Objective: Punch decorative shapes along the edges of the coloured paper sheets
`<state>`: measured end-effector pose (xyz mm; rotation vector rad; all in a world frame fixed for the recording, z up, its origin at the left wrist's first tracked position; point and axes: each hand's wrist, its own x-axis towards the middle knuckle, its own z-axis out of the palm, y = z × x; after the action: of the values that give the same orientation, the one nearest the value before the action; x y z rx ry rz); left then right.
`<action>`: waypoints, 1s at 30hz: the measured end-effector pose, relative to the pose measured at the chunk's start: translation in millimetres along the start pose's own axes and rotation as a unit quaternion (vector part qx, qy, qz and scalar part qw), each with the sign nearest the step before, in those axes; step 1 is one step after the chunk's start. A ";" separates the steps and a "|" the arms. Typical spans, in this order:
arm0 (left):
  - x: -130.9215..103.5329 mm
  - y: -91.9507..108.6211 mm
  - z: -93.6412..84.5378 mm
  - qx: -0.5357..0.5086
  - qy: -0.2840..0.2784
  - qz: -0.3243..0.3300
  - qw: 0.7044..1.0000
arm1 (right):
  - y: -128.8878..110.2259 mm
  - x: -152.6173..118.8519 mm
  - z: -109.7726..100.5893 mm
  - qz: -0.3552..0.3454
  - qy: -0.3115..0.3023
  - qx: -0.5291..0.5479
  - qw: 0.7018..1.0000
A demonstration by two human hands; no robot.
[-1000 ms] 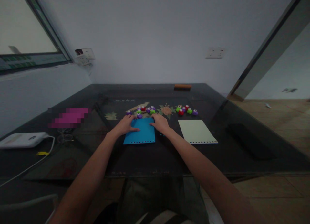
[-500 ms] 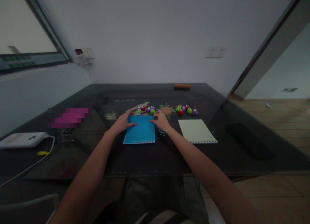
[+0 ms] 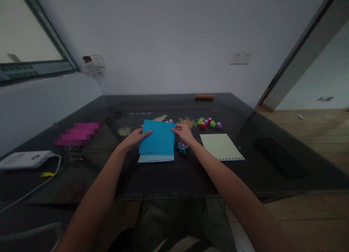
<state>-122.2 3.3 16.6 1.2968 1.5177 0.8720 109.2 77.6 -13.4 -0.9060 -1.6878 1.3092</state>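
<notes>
A bright blue sheet of paper (image 3: 158,137) with a row of holes along its near edge is raised and tilted between my hands. My left hand (image 3: 135,136) grips its left edge, thumb on top. At the right edge my right hand (image 3: 184,131) pinches the sheet near its upper corner. Under it lies a paler blue sheet (image 3: 156,158), mostly covered, with only its holed near strip showing. A small blue and pink ring-like cluster (image 3: 182,146) lies just right of the sheets, close to my right wrist. Small eyeball toys (image 3: 170,121) peek out behind the raised sheet.
Several red, green and purple eyeball toys (image 3: 209,123) sit behind a cream holed pad (image 3: 222,146) on the right. A dark flat object (image 3: 280,157) lies farther right. An orange-brown bar (image 3: 204,97) rests by the wall. At left are a white device (image 3: 25,160) with a cable and a pink pixelated patch.
The blue sheet has been lifted and shifted away from me, uncovering the paler sheet below and hiding more of the toys behind. The ring-like cluster shows more fully.
</notes>
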 end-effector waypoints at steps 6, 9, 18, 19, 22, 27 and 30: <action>-5.3 0.1 14.2 -0.019 -0.074 -0.016 0.997 | 3.6 6.6 -12.2 0.002 0.050 0.053 0.997; -1.1 -4.1 23.6 0.002 -0.067 0.013 0.998 | 4.4 8.7 -18.7 0.005 0.085 0.079 0.993; 7.9 -10.1 31.6 0.046 -0.016 0.060 0.997 | 2.0 6.0 -26.2 0.010 0.039 0.045 0.998; 8.0 -9.8 31.5 0.047 -0.013 0.061 0.997 | 2.9 5.9 -25.9 0.011 0.029 0.047 0.998; 6.7 -8.9 32.3 0.050 -0.028 0.061 0.996 | 5.5 6.7 -25.3 0.012 0.036 0.056 0.998; -0.1 -6.3 36.0 0.053 -0.097 0.072 0.991 | 6.1 8.4 -26.5 0.007 0.052 0.053 0.997; -3.1 -4.5 37.3 0.061 -0.111 0.083 0.989 | 4.1 8.1 -26.4 -0.002 0.056 0.049 0.997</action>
<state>-88.3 -2.5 1.2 1.5731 1.3190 0.7204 129.9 96.3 -12.3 -0.9013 -1.5250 1.3034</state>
